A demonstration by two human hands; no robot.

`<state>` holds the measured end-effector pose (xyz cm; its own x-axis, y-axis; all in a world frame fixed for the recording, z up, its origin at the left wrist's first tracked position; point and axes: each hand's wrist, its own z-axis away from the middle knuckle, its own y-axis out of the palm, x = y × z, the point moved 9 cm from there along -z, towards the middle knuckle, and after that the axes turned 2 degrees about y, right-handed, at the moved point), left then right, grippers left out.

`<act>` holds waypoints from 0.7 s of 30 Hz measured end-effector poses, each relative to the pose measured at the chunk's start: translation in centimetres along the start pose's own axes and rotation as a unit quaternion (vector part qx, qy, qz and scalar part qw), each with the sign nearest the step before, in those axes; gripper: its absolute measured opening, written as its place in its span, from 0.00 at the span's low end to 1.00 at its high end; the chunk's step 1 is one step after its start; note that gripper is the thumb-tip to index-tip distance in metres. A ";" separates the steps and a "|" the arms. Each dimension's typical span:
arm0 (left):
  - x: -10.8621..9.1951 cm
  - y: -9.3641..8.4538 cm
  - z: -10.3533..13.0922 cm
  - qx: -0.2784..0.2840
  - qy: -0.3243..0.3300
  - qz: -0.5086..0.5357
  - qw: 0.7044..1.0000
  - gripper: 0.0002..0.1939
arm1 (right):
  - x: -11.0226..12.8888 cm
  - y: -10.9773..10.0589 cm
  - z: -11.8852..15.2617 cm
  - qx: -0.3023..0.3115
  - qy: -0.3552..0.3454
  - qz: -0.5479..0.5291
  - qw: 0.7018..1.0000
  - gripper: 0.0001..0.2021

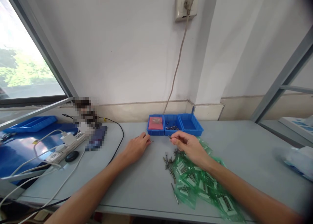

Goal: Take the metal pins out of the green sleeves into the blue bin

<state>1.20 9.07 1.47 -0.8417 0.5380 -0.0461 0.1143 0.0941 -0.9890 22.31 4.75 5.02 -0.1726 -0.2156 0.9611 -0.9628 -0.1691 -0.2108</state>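
Note:
My left hand (137,148) rests low over the grey table, fingers closed in a pinch on a small metal pin (152,141) whose tip sticks out to the right. Just above the table, my right hand (189,146) pinches another small metal part (169,137) between thumb and fingertips; its exact kind is too small to tell. Behind both hands stands a blue divided bin (192,132). Its left section holds a pink card (155,123), and small metal parts (172,127) lie in the middle one. Loose metal pins (168,165) and green plastic bags (195,176) of similar pins lie below my right hand.
A power strip (55,155) with white cables and a black mouse-like object (72,156) sit at the left. A black cable (121,133) curves across the table. The wall (137,54) rises behind the bin. Metal frame posts (281,74) stand at the right.

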 end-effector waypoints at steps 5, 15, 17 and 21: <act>-0.2 0.0 0.1 0.001 0.002 -0.003 1.000 0.16 | -1.0 0.3 -0.2 0.006 0.059 -0.199 0.978 0.19; -0.1 0.0 0.2 -0.006 -0.001 0.026 1.000 0.16 | -1.5 -0.4 -0.2 -0.014 0.090 -0.323 0.942 0.14; -0.1 0.0 0.2 -0.007 -0.001 0.029 1.000 0.16 | -1.4 -0.6 -0.2 -0.028 0.081 -0.281 0.956 0.14; 0.0 0.1 0.2 -0.014 0.005 0.031 0.999 0.14 | -0.2 -1.6 0.1 -0.081 0.022 -0.081 0.993 0.15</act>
<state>1.14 8.91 1.32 -0.8271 0.5522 -0.1048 0.1800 0.0835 -0.9801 23.91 5.01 5.11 -0.0172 -0.1555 0.9877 -0.9989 -0.0412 -0.0239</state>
